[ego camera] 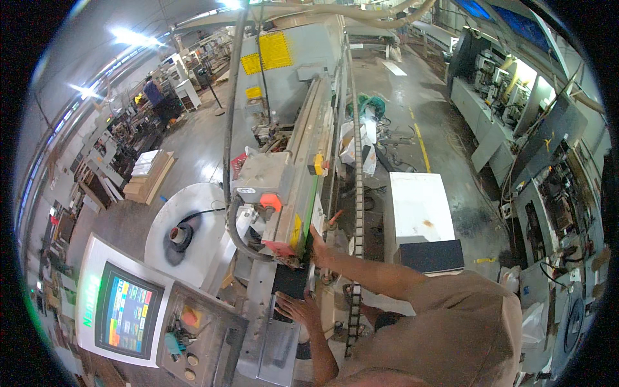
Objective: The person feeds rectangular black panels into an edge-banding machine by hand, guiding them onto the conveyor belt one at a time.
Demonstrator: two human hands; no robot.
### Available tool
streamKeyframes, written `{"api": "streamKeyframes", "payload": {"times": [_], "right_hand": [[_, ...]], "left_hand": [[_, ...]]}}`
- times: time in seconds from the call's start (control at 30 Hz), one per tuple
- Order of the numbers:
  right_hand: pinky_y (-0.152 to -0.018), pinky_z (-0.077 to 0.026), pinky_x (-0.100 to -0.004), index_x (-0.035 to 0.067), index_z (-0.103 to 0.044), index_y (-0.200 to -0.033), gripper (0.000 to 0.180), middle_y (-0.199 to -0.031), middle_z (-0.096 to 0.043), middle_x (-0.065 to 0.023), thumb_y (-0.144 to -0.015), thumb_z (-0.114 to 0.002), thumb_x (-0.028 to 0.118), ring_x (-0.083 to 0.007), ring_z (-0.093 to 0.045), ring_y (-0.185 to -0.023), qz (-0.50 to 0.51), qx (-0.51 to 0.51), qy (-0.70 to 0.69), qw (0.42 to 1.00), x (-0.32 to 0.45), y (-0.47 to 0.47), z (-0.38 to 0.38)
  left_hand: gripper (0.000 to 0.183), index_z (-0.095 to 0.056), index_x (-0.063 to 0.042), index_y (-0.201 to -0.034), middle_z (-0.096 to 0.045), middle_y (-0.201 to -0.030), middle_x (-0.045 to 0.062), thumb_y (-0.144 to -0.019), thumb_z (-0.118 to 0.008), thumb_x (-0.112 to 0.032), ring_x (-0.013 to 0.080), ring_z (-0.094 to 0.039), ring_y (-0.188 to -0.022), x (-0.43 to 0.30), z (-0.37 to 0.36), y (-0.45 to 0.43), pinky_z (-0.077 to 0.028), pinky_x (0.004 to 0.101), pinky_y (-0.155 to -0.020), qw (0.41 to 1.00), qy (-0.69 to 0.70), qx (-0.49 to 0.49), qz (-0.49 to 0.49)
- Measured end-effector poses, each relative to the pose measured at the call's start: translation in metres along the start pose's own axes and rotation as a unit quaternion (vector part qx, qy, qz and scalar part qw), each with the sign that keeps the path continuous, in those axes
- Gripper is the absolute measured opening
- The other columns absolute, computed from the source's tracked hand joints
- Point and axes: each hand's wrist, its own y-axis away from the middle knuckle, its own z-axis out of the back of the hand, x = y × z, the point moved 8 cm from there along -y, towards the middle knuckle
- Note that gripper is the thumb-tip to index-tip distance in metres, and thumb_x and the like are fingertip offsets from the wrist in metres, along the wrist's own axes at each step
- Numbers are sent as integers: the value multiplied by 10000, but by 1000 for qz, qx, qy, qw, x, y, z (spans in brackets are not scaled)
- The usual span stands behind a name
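My left hand rests with fingers apart on a black panel lying on the metal infeed table of an edge-banding machine. The panel's far part is hidden under the machine's long pressure beam. My right hand is beside the beam's green-edged side, close to its red and yellow end. Its fingertips are partly hidden, so I cannot tell whether they grip anything. To the left of my left hand stands the control console, with a lit touch screen and a red emergency-stop button.
A white round reel plate sits beyond the table. A cable chain runs along the machine. A white panel stack with a dark board stands behind my right arm. Stacked boards lie on the floor; a person stands far off.
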Motion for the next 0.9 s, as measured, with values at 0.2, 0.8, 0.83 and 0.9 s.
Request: {"api": "streamKeyframes", "payload": {"times": [0.2, 0.8, 0.83, 0.9], "right_hand": [[-1329, -182, -539, 158, -267, -1733, 1038, -1810, -177, -166, -972, -635, 759, -359, -160, -1670, 101, 11, 216, 971, 66, 44, 50], [-1330, -154, -673, 156, -115, -1750, 1605, -1781, -125, -259, -509, -1033, 593, -525, -98, -1642, 34, -123, 856, 501, 77, 306, 393], [-1329, -165, -676, 159, -132, -1747, 1591, -1776, -144, -252, -506, -1038, 572, -527, -119, -1637, 54, -134, 864, 483, 80, 306, 398], [-1324, -206, -665, 169, -169, -1739, 1562, -1766, -205, -232, -500, -1048, 532, -518, -195, -1621, 87, -136, 881, 445, 84, 309, 390]], "left_hand": [[1114, -248, 46, -1680, -264, -1742, 262, -927, -771, -587, 434, -284, -1601, 4, 12, -19, -202, 593, -1331, 997, -24, 29, -66], [891, -315, 56, -1667, -224, -1784, 215, -1107, -421, -629, 365, -168, -1669, 97, 67, 93, -145, 495, -1381, 978, -157, 134, -7], [883, -318, 57, -1665, -228, -1784, 214, -1106, -441, -615, 371, -178, -1666, 96, 66, 93, -148, 497, -1379, 980, -152, 131, -13], [870, -323, 60, -1662, -235, -1783, 213, -1104, -482, -588, 381, -197, -1660, 99, 67, 94, -155, 502, -1375, 981, -146, 123, -18]]}}
